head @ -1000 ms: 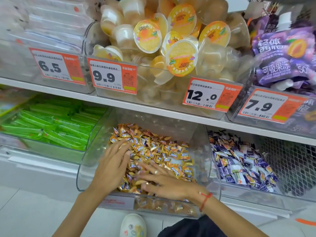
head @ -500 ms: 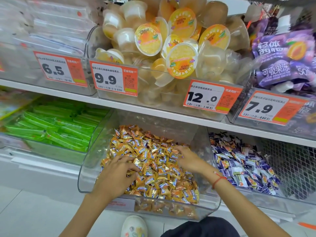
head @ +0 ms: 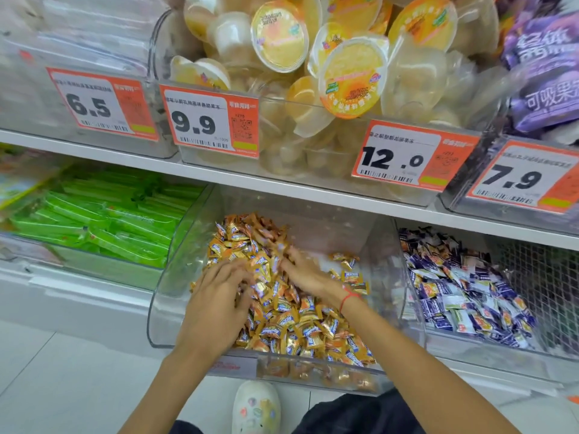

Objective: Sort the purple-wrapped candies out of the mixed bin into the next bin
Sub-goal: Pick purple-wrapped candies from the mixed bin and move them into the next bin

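Candies in gold-orange crinkled foil wrappers with small blue-and-white labels [head: 300,321] fill the clear plastic middle bin [head: 163,308] on the lower shelf, heaped high at the back left and thinning toward the back right, where a bare patch of bin floor shows with a few loose pieces on it. No purple-wrapped piece can be picked out among them; motion blur softens the heap around the hands. Purple-and-white wrapped candies [head: 454,296] lie in the clear neighbouring bin [head: 416,308] just to the right, mixed with a few orange-toned pieces, the two bins parted only by their touching clear walls. The left hand [head: 216,305] lies palm down on the left part of the heap, fingers fairly straight and spread, pressing into the wrappers; whether it grips any piece cannot be told. The right hand [head: 304,270], with a thin red string bracelet [head: 347,299] at the wrist, reaches into the middle of the heap with fingers extended and blurred, their tips buried, so any hold is unclear. Above the heap the white shelf edge [head: 282,191] leaves a modest gap for the arms. The bin's low front lip [head: 313,368] sits near the forearms.
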